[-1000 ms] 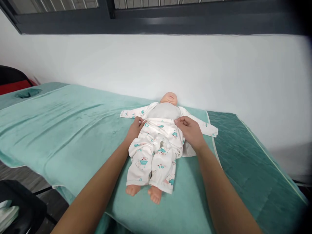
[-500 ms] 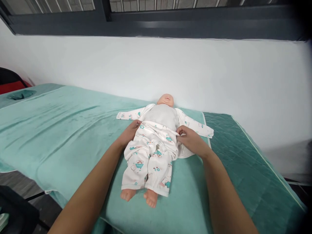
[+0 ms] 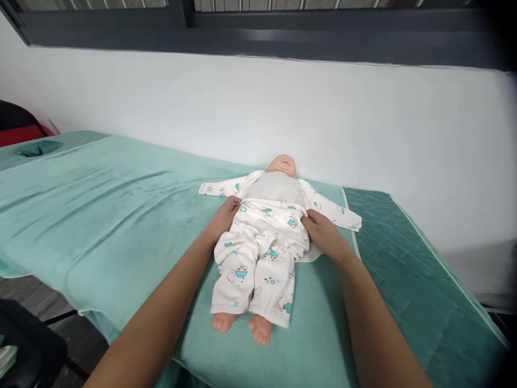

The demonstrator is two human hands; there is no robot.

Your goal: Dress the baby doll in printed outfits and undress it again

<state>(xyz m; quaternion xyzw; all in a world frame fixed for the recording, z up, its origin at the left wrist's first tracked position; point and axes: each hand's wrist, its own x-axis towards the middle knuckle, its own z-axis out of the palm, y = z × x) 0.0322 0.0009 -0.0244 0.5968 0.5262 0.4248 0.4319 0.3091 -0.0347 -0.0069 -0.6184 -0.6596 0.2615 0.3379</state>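
Note:
A baby doll (image 3: 281, 164) lies on its back with its head toward the wall and its bare feet toward me. White printed pants (image 3: 258, 237) cover its legs and reach up over the lower belly. Its matching printed shirt (image 3: 333, 213) lies spread under it, sleeves out to both sides, leaving the grey torso (image 3: 274, 187) bare. My left hand (image 3: 226, 215) is closed on the pants' waistband at the left hip. At the right hip my right hand (image 3: 322, 230) pinches the other side of the waistband.
A light green cover (image 3: 121, 215) spreads over the bed, with a dark green quilted pad (image 3: 407, 258) at the right. Behind stands a white wall (image 3: 250, 108) below a dark window frame (image 3: 283, 40). A black object (image 3: 32, 345) is at the lower left.
The waistband sits slightly higher and flatter across the belly, its right side pulled outward by my right hand. The whole view has shifted a little, moving the doll right in the picture.

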